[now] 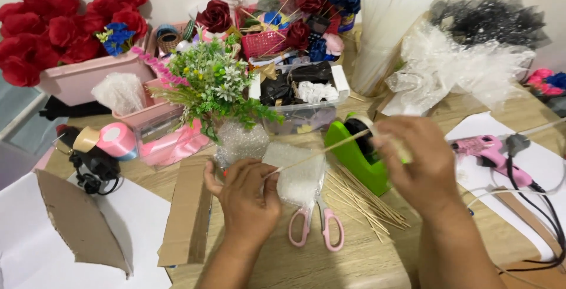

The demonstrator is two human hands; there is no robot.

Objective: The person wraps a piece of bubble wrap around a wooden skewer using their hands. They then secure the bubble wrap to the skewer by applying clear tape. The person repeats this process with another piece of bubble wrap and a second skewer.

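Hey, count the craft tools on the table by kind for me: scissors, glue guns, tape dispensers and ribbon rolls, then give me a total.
Scissors, pink handles: 1
Glue gun, pink: 1
Tape dispenser, green: 1
Ribbon roll, pink: 1
Total: 4

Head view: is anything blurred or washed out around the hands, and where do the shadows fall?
Head view: the right hand is motion-smeared at its fingers near the green tape dispenser; the left hand, pinching the thin wooden stick, is sharper; the clear plastic sleeves look washed out; lighting is soft and even, with faint shadows under the pink scissors.
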